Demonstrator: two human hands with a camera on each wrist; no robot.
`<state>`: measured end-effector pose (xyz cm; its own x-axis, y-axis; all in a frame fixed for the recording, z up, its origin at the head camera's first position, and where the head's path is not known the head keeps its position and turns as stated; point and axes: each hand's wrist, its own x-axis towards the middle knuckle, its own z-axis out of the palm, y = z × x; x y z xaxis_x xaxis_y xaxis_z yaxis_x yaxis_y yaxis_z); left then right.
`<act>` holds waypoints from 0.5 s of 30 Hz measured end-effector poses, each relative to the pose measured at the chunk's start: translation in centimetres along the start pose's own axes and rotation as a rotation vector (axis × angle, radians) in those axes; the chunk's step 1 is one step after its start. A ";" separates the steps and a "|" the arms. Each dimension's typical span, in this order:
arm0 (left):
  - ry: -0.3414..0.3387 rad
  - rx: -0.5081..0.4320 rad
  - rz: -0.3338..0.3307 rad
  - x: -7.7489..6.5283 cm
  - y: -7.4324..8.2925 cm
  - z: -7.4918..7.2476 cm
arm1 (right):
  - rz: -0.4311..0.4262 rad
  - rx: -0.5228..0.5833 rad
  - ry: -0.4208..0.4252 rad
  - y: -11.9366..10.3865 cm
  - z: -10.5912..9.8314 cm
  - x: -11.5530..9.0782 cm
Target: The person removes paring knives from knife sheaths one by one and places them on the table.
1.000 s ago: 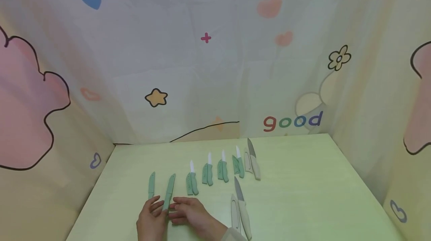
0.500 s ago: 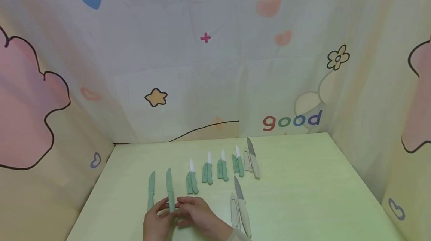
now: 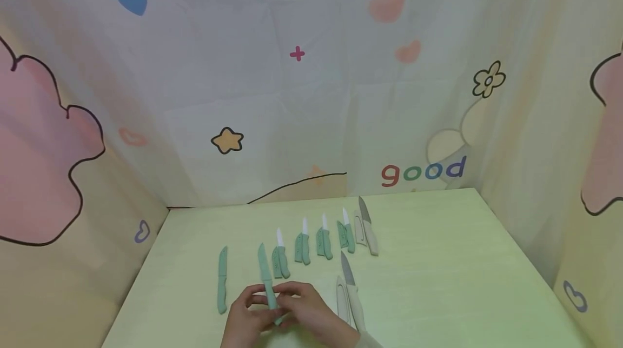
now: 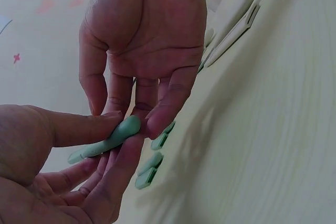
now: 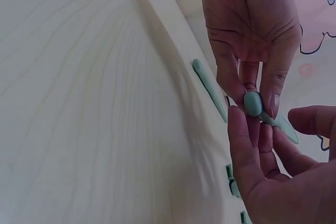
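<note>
A green knife, its blade covered by a green sheath, is held tilted over the table near the front. My left hand pinches its handle between thumb and fingers, as the left wrist view shows. My right hand is beside the handle, fingertips right at it; in the right wrist view its thumb stands apart from the knife. Left of my hands lies a second sheathed green knife. Just beyond is a bare white-bladed green knife with its sheath alongside.
Several more green knives, one a green-handled knife, run in a slanting row toward the back. A cream-handled knife ends that row. Another cream-handled knife and its sheath lie near my right forearm. Printed curtains surround the table.
The held knife has moved right, away from the sheathed knife on the left, and its tip has swung from leaning right to leaning left. Both hands have shifted right with it.
</note>
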<state>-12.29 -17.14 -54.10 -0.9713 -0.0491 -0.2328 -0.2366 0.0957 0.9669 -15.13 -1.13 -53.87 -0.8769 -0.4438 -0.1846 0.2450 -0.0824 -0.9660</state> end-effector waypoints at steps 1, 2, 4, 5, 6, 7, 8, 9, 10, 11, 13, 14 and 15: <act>-0.017 -0.003 0.005 -0.1 0.0 0.1 | -0.004 -0.005 0.007 0.0 -0.2 -0.1; -0.035 -0.008 0.010 -0.1 0.1 0.2 | -0.004 -0.008 0.012 -0.1 -0.4 -0.3; -0.072 -0.015 0.026 -0.2 0.1 0.5 | 0.000 -0.012 0.021 -0.2 -0.8 -0.6; -0.091 -0.018 0.038 -0.2 0.1 0.6 | 0.001 -0.016 0.024 -0.2 -1.0 -0.7; -0.108 -0.019 0.047 -0.3 0.2 0.8 | 0.004 -0.020 0.029 -0.2 -1.2 -0.9; -0.123 -0.018 0.055 -0.3 0.2 1.1 | 0.006 -0.026 0.032 -0.3 -1.5 -1.1; -0.137 -0.013 0.063 -0.3 0.2 1.3 | 0.009 -0.032 0.034 -0.3 -1.8 -1.2; -0.148 -0.006 0.070 -0.3 0.3 1.6 | 0.008 -0.040 0.037 -0.3 -2.1 -1.4; -0.156 0.003 0.074 -0.3 0.3 1.9 | 0.010 -0.050 0.041 -0.3 -2.3 -1.6; -0.163 0.008 0.074 -0.2 0.4 2.2 | 0.010 -0.058 0.044 -0.3 -2.6 -1.8; -0.171 0.026 0.069 -0.3 0.4 2.8 | 0.017 -0.070 0.048 -0.3 -3.2 -2.2; -0.177 0.033 0.065 -0.3 0.4 3.1 | 0.023 -0.074 0.048 -0.2 -3.5 -2.4; -0.186 0.035 0.059 -0.3 0.3 3.4 | 0.030 -0.078 0.048 -0.2 -3.8 -2.6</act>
<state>-12.16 -13.73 -54.08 -0.9706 0.1417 -0.1947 -0.1771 0.1278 0.9759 -14.42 3.41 -53.84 -0.8888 -0.4018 -0.2206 0.2403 0.0014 -0.9707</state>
